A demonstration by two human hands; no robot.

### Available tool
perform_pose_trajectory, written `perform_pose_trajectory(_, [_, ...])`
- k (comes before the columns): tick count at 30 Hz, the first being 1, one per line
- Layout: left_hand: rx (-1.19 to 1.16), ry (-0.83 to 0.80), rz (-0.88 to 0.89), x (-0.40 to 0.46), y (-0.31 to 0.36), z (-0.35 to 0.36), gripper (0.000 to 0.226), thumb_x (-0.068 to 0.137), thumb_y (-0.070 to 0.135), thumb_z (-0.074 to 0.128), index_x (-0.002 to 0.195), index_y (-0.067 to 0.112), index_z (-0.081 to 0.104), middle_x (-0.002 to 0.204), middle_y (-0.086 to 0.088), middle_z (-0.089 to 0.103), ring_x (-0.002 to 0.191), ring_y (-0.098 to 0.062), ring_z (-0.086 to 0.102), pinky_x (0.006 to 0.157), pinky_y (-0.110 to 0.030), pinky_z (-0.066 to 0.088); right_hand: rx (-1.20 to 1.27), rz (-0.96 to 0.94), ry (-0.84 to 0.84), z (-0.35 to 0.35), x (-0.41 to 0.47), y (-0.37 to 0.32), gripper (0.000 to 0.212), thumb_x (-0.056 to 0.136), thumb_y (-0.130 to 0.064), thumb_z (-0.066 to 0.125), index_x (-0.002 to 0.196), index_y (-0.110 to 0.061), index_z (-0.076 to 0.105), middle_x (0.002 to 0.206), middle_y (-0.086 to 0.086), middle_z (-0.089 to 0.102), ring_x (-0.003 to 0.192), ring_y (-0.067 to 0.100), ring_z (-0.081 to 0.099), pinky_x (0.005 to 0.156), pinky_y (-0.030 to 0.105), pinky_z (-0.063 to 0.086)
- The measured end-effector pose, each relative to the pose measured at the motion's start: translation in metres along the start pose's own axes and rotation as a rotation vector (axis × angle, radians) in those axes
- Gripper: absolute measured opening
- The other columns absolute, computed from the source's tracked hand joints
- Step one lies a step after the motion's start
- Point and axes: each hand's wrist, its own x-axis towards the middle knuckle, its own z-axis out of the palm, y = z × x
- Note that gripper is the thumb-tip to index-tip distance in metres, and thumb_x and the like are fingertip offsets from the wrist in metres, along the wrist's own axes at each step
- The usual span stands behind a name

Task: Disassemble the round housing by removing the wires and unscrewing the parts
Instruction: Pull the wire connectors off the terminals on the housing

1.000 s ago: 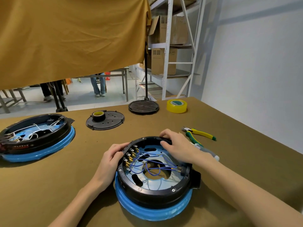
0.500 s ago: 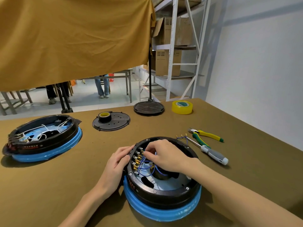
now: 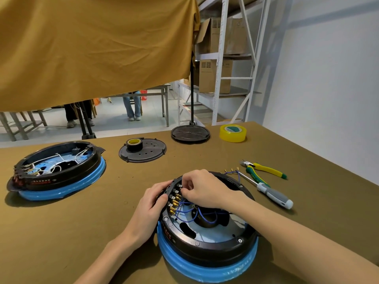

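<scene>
A round black housing (image 3: 207,247) with a blue base ring stands on the table in front of me. Blue wires (image 3: 185,211) run from a row of brass terminals (image 3: 174,201) on its left inner wall toward the centre. My left hand (image 3: 152,203) grips the outer left rim beside the terminals. My right hand (image 3: 202,189) reaches across the housing and pinches a blue wire's connector at the upper terminals. A few removed blue wires (image 3: 232,172) lie on the table just behind the housing.
A screwdriver (image 3: 272,194) and yellow-green pliers (image 3: 264,170) lie to the right. A second housing (image 3: 57,171) with white wires sits far left. Two black lids (image 3: 143,152) (image 3: 190,134), one carrying a small tape roll, and a yellow tape roll (image 3: 232,133) lie at the back.
My right hand has moved from the housing's far rim to the terminal row on the left and closed on a connector. The view has shifted closer. My left hand stays on the rim.
</scene>
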Motion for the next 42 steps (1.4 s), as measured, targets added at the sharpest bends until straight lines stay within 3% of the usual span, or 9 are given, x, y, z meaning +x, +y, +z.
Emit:
perform_pose_trajectory(6, [-0.034, -0.001, -0.003, 0.0, 0.004, 0.0, 0.049, 0.096, 0.048, 0.041, 0.14, 0.036, 0.058, 0.132, 0.021, 0.065, 0.129, -0.003, 0.053, 0.114, -0.045, 0.04, 0.097, -0.016, 0.022, 0.006, 0.001, 0.009, 0.018, 0.094, -0.026, 0.063, 0.079, -0.017, 0.066, 0.067, -0.007, 0.06, 0.064, 0.016, 0.056, 0.064, 0.04, 0.05])
perform_pose_trajectory(11, [-0.015, 0.007, 0.007, -0.001, 0.008, 0.0, 0.054, 0.094, 0.055, 0.04, 0.14, 0.034, 0.059, 0.132, 0.02, 0.065, 0.129, -0.006, 0.053, 0.113, -0.048, 0.039, 0.09, -0.014, 0.073, 0.009, 0.0, 0.009, 0.02, 0.093, -0.028, 0.064, 0.075, -0.02, 0.067, 0.065, -0.007, 0.062, 0.061, 0.014, 0.057, 0.059, 0.033, 0.047])
perform_pose_trajectory(21, [-0.099, 0.006, -0.035, -0.001, 0.012, 0.001, 0.05, 0.094, 0.039, 0.042, 0.139, 0.029, 0.062, 0.131, 0.015, 0.066, 0.128, -0.011, 0.057, 0.112, -0.049, 0.042, 0.106, 0.005, 0.094, 0.011, 0.001, 0.01, 0.021, 0.091, -0.028, 0.065, 0.07, -0.025, 0.068, 0.059, -0.01, 0.061, 0.058, 0.009, 0.056, 0.055, 0.023, 0.041])
perform_pose_trajectory(23, [-0.148, -0.016, -0.08, 0.002, 0.012, 0.001, 0.047, 0.092, 0.039, 0.047, 0.136, 0.031, 0.062, 0.131, 0.011, 0.067, 0.122, -0.009, 0.062, 0.107, -0.043, 0.049, 0.102, 0.004, 0.089, 0.011, 0.0, 0.01, 0.02, 0.092, -0.029, 0.064, 0.072, -0.024, 0.069, 0.059, -0.01, 0.061, 0.056, 0.007, 0.054, 0.053, 0.021, 0.04])
perform_pose_trajectory(27, [-0.079, -0.083, -0.136, 0.016, 0.016, 0.002, 0.041, 0.098, 0.028, 0.067, 0.133, 0.042, 0.052, 0.127, 0.021, 0.061, 0.11, 0.006, 0.063, 0.082, -0.013, 0.051, 0.111, 0.031, 0.062, 0.011, 0.001, 0.01, 0.021, 0.093, -0.027, 0.063, 0.074, -0.022, 0.067, 0.065, -0.004, 0.065, 0.059, 0.012, 0.057, 0.054, 0.025, 0.042])
perform_pose_trajectory(31, [-0.093, -0.11, -0.196, 0.023, 0.021, 0.0, 0.044, 0.097, 0.017, 0.068, 0.112, 0.056, 0.058, 0.097, 0.037, 0.071, 0.095, 0.012, 0.068, 0.067, -0.007, 0.053, 0.128, 0.056, 0.014, 0.012, 0.002, 0.011, 0.023, 0.095, -0.03, 0.061, 0.08, -0.014, 0.067, 0.072, 0.001, 0.067, 0.066, 0.016, 0.059, 0.059, 0.03, 0.043])
perform_pose_trajectory(35, [-0.063, -0.157, -0.165, 0.022, 0.031, 0.0, 0.064, 0.097, 0.014, 0.064, 0.088, 0.077, 0.061, 0.095, 0.042, 0.068, 0.092, 0.01, 0.069, 0.067, -0.007, 0.052, 0.119, 0.053, -0.022, 0.01, 0.003, 0.01, 0.025, 0.098, -0.031, 0.06, 0.083, -0.011, 0.067, 0.073, 0.004, 0.067, 0.064, 0.015, 0.055, 0.058, 0.029, 0.04])
perform_pose_trajectory(38, [-0.002, -0.161, -0.14, 0.028, 0.029, -0.001, 0.046, 0.092, 0.016, 0.068, 0.097, 0.062, 0.067, 0.096, 0.031, 0.073, 0.088, 0.001, 0.072, 0.067, -0.015, 0.058, 0.119, 0.05, -0.028, 0.009, 0.003, 0.009, 0.025, 0.099, -0.029, 0.06, 0.085, -0.009, 0.068, 0.075, 0.006, 0.067, 0.066, 0.017, 0.055, 0.059, 0.03, 0.04])
perform_pose_trajectory(42, [-0.012, -0.176, -0.174, 0.035, 0.028, -0.002, 0.032, 0.087, 0.014, 0.073, 0.105, 0.04, 0.069, 0.092, 0.018, 0.077, 0.081, -0.006, 0.075, 0.063, -0.016, 0.057, 0.101, 0.035, -0.036, 0.009, 0.001, 0.009, 0.025, 0.1, -0.028, 0.058, 0.088, -0.009, 0.068, 0.079, 0.008, 0.068, 0.071, 0.023, 0.059, 0.063, 0.037, 0.045])
